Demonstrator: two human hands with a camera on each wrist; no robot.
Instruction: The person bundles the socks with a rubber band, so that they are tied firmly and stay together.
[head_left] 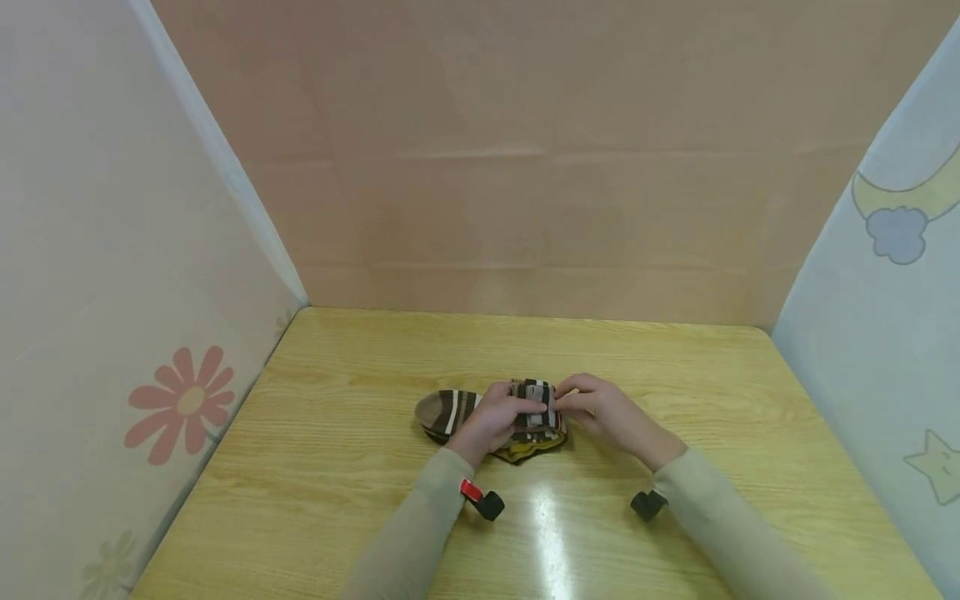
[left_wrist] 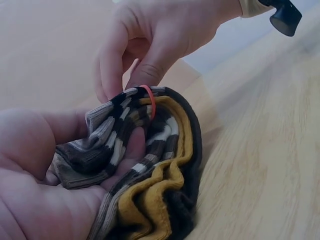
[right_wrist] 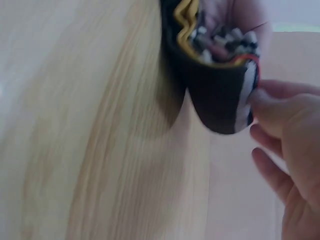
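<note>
A bundle of folded striped socks [head_left: 438, 410], brown, black, grey and white with a mustard layer [left_wrist: 177, 112], lies at mid-table, its toe end to the left. My left hand [head_left: 491, 421] grips the folded part, thumb on top and a finger inside the fold. A thin red band [left_wrist: 151, 102] loops over the edge of the fold. At the bundle's right end my right hand [head_left: 611, 418] pinches with thumb and forefinger where the red band runs; its other fingers are loosely bent. The fingertips hide part of the band.
The wooden table [head_left: 322, 500] has a brown panel [head_left: 480, 208] behind it. Pale printed sheets flank it, one with a red flower [head_left: 189, 402] on the left. Black wrist cameras [head_left: 491, 505] sit on both sleeves.
</note>
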